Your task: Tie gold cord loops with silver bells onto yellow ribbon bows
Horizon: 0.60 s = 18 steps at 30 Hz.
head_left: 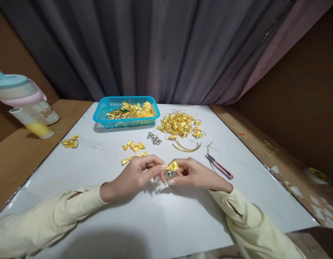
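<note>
Low over the white table, my left hand (146, 169) pinches a yellow ribbon bow (172, 166) at its left side between thumb and fingers. A silver jingle bell (169, 173) sits just under the bow, and the fingers of my right hand (189, 172) are closed around the bell's right side. Fingers partly hide where bow and bell meet. Beyond my left hand lie several loose yellow bows (134, 145). A small cluster of silver bells (155, 139) and some curved gold cords (185, 147) rest past my fingertips.
A blue basket (125, 124) holding bows and bells stands at the back, beside a pile of corded bows (179, 124). Thread snips (219, 167) lie right of my right hand. Bundled bows (70, 141), a thread spool (33, 124) and a tumbler (21, 91) are leftward.
</note>
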Each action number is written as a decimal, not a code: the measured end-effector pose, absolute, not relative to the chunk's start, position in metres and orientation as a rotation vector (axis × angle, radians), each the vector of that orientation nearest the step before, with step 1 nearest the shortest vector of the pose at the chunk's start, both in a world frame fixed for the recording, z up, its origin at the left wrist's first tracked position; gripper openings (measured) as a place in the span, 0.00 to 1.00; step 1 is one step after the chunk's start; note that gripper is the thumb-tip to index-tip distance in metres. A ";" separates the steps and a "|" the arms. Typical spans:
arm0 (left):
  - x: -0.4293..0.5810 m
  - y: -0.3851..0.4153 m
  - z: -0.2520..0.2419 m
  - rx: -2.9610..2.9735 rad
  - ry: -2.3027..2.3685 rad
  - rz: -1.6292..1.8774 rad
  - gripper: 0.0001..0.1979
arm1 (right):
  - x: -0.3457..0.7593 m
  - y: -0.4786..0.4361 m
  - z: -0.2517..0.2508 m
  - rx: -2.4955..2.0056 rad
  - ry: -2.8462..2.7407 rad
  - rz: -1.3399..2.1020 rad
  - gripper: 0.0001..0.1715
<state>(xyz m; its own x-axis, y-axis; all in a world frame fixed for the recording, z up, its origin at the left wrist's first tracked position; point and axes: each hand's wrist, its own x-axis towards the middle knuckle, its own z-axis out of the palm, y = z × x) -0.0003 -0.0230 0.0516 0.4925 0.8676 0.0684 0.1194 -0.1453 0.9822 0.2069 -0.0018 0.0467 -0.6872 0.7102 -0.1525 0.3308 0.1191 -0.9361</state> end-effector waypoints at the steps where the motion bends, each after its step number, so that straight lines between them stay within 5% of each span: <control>1: 0.000 -0.023 0.051 1.626 0.891 0.838 0.09 | 0.208 -0.002 0.049 -1.017 -1.999 1.704 0.14; 6: 0.001 -0.025 0.044 1.751 1.017 0.930 0.09 | 0.201 -0.008 0.052 -0.951 -1.644 2.032 0.18; 18: 0.003 -0.027 0.041 2.028 0.936 1.094 0.08 | 0.191 -0.017 0.051 -0.891 -1.482 2.067 0.16</control>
